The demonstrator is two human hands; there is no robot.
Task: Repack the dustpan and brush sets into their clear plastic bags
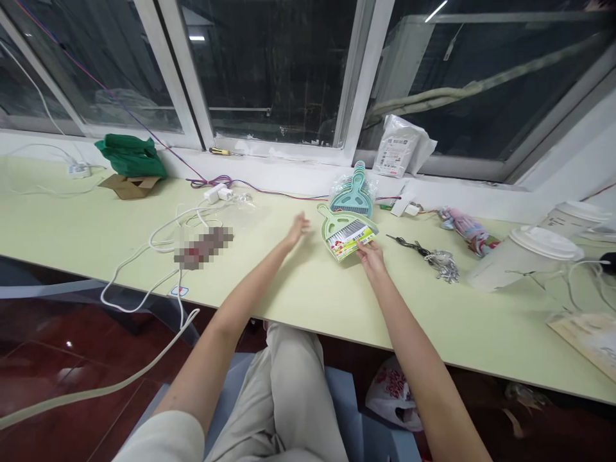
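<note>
A light green mini dustpan (329, 226) with a grey-bristled brush nested in it and a printed card label (353, 242) is held tilted above the table. My right hand (371, 256) pinches its lower right edge, thumb over the label. To the left of the dustpan, my left hand (299, 231) hovers apart from it, fingers loosely spread and slightly blurred, holding nothing. Right behind the green dustpan lies a stack of teal dustpans (357, 189) in clear plastic, partly covered by it.
White cables and a power plug (217, 194) lie on the pale table (308, 295), beside a blurred-out item (203, 248). Farther left are a cardboard box (129, 186) and green bag (131, 154). On the right are a black cord (409, 246), a folded umbrella-like bundle (466, 230) and white-lidded cups (524, 260).
</note>
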